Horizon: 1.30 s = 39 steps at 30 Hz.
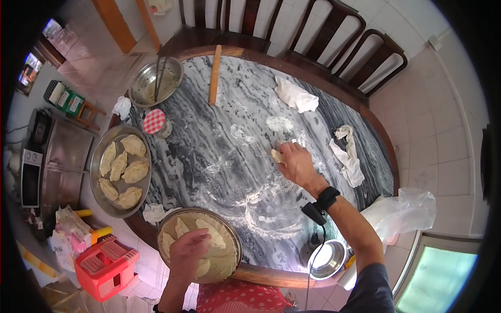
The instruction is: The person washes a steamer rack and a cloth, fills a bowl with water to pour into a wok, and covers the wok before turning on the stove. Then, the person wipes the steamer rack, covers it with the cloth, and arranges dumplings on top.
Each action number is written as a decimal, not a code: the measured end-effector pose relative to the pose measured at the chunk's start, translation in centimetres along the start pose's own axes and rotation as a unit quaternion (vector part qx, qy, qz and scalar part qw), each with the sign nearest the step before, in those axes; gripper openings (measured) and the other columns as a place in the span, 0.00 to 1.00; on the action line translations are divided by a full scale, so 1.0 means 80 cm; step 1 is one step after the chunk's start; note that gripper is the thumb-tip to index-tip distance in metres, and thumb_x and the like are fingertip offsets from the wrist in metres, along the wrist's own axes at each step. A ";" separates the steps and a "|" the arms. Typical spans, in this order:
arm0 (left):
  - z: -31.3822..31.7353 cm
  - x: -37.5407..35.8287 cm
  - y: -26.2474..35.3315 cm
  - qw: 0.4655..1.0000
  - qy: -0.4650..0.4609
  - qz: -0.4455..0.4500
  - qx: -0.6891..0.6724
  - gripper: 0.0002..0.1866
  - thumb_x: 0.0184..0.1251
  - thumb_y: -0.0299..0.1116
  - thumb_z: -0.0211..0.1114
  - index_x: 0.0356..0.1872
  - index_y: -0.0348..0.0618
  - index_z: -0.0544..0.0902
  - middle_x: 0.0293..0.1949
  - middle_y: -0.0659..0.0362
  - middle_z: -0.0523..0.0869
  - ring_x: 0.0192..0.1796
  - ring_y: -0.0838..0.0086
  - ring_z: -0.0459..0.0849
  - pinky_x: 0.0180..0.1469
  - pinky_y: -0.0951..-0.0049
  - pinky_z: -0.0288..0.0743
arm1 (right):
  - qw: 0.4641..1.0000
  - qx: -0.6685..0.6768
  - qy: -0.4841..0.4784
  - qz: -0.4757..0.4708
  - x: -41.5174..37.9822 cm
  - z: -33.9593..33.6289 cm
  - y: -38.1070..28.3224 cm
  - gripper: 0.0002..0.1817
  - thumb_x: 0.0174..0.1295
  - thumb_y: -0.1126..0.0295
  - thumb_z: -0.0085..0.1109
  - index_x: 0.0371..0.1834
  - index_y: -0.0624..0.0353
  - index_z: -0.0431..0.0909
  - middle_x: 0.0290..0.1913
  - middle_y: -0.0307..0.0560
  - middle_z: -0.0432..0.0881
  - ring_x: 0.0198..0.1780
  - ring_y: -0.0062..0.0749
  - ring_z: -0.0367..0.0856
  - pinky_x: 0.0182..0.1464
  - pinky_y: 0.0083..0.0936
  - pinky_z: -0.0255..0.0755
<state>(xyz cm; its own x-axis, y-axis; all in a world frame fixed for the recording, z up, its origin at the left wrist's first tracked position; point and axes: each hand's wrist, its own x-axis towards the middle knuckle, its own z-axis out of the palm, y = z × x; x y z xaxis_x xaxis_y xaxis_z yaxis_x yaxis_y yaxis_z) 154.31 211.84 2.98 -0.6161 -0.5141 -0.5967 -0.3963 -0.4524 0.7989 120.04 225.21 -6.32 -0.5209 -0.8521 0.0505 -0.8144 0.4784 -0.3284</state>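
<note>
My right hand (pixel 297 164) is closed on a small piece of dough (pixel 277 156) over the floured marble table (pixel 203 146). Loose flour (pixel 279 123) lies just beyond it. My left hand (pixel 189 250) hovers over a round tray (pixel 236 237) at the table's near edge; its fingers are blurred, so I cannot tell how they are held. Several dumplings (pixel 211 233) rest on that tray, partly hidden by the hand.
Left, a metal plate (pixel 95 180) holds several large dumplings (pixel 134 171), near a checkered-lid jar (pixel 154 121) and a bowl with chopsticks (pixel 169 78). A rolling pin (pixel 215 75), white cloths (pixel 296 95), a steel bowl (pixel 338 261) and a plastic bag (pixel 407 211) surround the work area.
</note>
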 end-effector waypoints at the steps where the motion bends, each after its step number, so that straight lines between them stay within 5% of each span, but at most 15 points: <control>1: 0.004 0.003 -0.002 1.000 -0.018 0.017 0.008 0.14 0.66 0.25 0.63 0.52 0.35 0.79 0.43 0.58 0.83 0.44 0.77 0.82 0.46 0.78 0.78 | 1.000 0.008 0.028 -0.011 -0.004 0.004 0.003 0.22 0.44 0.72 0.67 0.44 0.56 0.71 0.39 0.50 0.77 0.45 0.51 0.76 0.47 0.38 0.73; 3: 0.014 0.009 -0.007 0.999 -0.031 0.026 0.013 0.14 0.66 0.25 0.63 0.52 0.35 0.79 0.43 0.57 0.83 0.44 0.76 0.82 0.46 0.78 0.78 | 0.998 0.016 0.054 -0.023 -0.008 0.000 0.005 0.22 0.45 0.72 0.67 0.44 0.56 0.71 0.38 0.51 0.78 0.42 0.53 0.77 0.45 0.38 0.74; 5: 0.022 0.010 -0.007 0.998 -0.042 0.032 0.018 0.14 0.66 0.25 0.63 0.51 0.34 0.79 0.43 0.57 0.83 0.44 0.76 0.82 0.47 0.78 0.77 | 0.977 0.100 0.078 0.173 -0.014 -0.015 -0.003 0.19 0.50 0.74 0.66 0.45 0.59 0.69 0.36 0.51 0.81 0.36 0.47 0.81 0.39 0.33 0.75; 6: 0.027 0.011 -0.004 0.998 -0.055 0.006 0.020 0.15 0.66 0.25 0.62 0.53 0.34 0.78 0.45 0.56 0.83 0.46 0.75 0.82 0.49 0.77 0.76 | 0.977 0.099 0.076 0.173 -0.018 -0.018 -0.003 0.19 0.50 0.74 0.66 0.45 0.59 0.69 0.36 0.51 0.81 0.36 0.47 0.81 0.39 0.33 0.75; 8: 0.039 0.012 -0.003 0.997 -0.071 -0.022 0.023 0.16 0.67 0.25 0.62 0.54 0.34 0.77 0.46 0.55 0.83 0.48 0.75 0.81 0.51 0.77 0.75 | 0.865 0.423 0.140 0.232 -0.036 -0.024 -0.008 0.20 0.53 0.75 0.67 0.45 0.63 0.67 0.36 0.49 0.82 0.34 0.33 0.83 0.34 0.27 0.76; 9: 0.046 0.014 -0.008 0.995 -0.097 0.013 0.009 0.18 0.69 0.28 0.60 0.58 0.35 0.74 0.50 0.53 0.81 0.51 0.72 0.81 0.53 0.74 0.76 | 0.811 0.498 0.095 0.293 -0.046 -0.049 -0.040 0.19 0.57 0.77 0.66 0.47 0.66 0.66 0.38 0.49 0.83 0.40 0.24 0.81 0.37 0.20 0.76; 14: 0.085 0.013 -0.024 0.984 -0.144 0.057 -0.091 0.26 0.76 0.36 0.52 0.70 0.40 0.60 0.62 0.49 0.72 0.62 0.67 0.74 0.62 0.66 0.70 | 0.701 0.649 0.012 0.295 -0.120 -0.075 -0.187 0.21 0.59 0.77 0.65 0.51 0.67 0.66 0.44 0.52 0.82 0.44 0.25 0.81 0.43 0.20 0.78; 19: 0.044 -0.005 -0.042 0.935 -0.238 0.006 -0.264 0.25 0.77 0.37 0.48 0.71 0.42 0.59 0.62 0.54 0.72 0.62 0.69 0.73 0.62 0.65 0.70 | 0.808 0.542 0.001 0.230 -0.182 -0.064 -0.282 0.19 0.62 0.75 0.62 0.54 0.67 0.69 0.44 0.48 0.81 0.45 0.26 0.81 0.44 0.19 0.76; 21: 0.019 -0.016 -0.057 0.910 -0.267 -0.010 -0.318 0.24 0.77 0.37 0.49 0.70 0.43 0.61 0.60 0.55 0.74 0.58 0.69 0.76 0.58 0.62 0.75 | 0.918 0.380 -0.002 0.113 -0.204 -0.073 -0.299 0.16 0.63 0.74 0.61 0.53 0.67 0.74 0.43 0.47 0.81 0.45 0.26 0.81 0.43 0.22 0.75; 26: -0.033 -0.049 -0.067 0.861 -0.368 -0.116 -0.331 0.24 0.76 0.38 0.49 0.69 0.45 0.62 0.58 0.52 0.75 0.54 0.59 0.81 0.53 0.54 0.79 | 0.862 0.478 0.036 0.164 -0.226 -0.068 -0.311 0.16 0.63 0.74 0.61 0.54 0.65 0.77 0.45 0.47 0.82 0.43 0.24 0.81 0.47 0.22 0.74; 28: -0.046 -0.063 -0.062 0.855 -0.390 -0.132 -0.316 0.24 0.76 0.38 0.49 0.70 0.45 0.61 0.58 0.52 0.76 0.54 0.59 0.81 0.50 0.55 0.81 | 0.790 0.591 -0.004 0.160 -0.232 -0.061 -0.321 0.17 0.60 0.73 0.65 0.53 0.64 0.78 0.45 0.46 0.83 0.41 0.23 0.81 0.48 0.22 0.74; 30: -0.058 -0.075 -0.056 0.861 -0.393 -0.137 -0.292 0.25 0.76 0.38 0.48 0.70 0.44 0.60 0.58 0.52 0.75 0.52 0.59 0.82 0.49 0.55 0.82 | 0.811 0.566 0.007 0.145 -0.239 -0.059 -0.336 0.16 0.59 0.72 0.66 0.50 0.64 0.80 0.45 0.44 0.82 0.41 0.22 0.81 0.47 0.21 0.75; 33: -0.071 -0.091 -0.051 0.856 -0.410 -0.155 -0.274 0.25 0.76 0.39 0.49 0.69 0.42 0.61 0.58 0.52 0.76 0.52 0.60 0.82 0.49 0.59 0.82 | 0.780 0.613 -0.016 0.122 -0.255 -0.050 -0.345 0.14 0.60 0.74 0.65 0.49 0.64 0.81 0.42 0.42 0.82 0.41 0.22 0.81 0.44 0.20 0.75; 37: -0.082 -0.111 -0.039 0.877 -0.440 -0.121 -0.154 0.25 0.77 0.39 0.46 0.69 0.39 0.61 0.60 0.48 0.75 0.52 0.56 0.83 0.46 0.52 0.84 | 0.740 0.661 -0.030 0.124 -0.271 -0.059 -0.359 0.13 0.60 0.75 0.65 0.48 0.64 0.82 0.39 0.41 0.82 0.39 0.21 0.80 0.44 0.18 0.75; 39: -0.087 -0.112 -0.041 0.881 -0.451 -0.095 -0.109 0.25 0.77 0.39 0.46 0.68 0.37 0.61 0.61 0.48 0.74 0.51 0.58 0.83 0.46 0.53 0.84 | 0.790 0.601 -0.074 0.100 -0.275 -0.063 -0.355 0.13 0.59 0.75 0.65 0.47 0.62 0.82 0.37 0.40 0.82 0.39 0.20 0.79 0.44 0.19 0.74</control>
<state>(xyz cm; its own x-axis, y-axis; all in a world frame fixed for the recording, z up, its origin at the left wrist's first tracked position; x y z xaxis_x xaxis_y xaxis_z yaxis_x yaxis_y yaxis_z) 165.87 212.89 5.19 -0.8817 0.3292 -0.3379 -0.4712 -0.6483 0.5981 153.34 231.43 6.64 -0.5010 -0.8428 -0.1968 0.1569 0.1351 -0.9783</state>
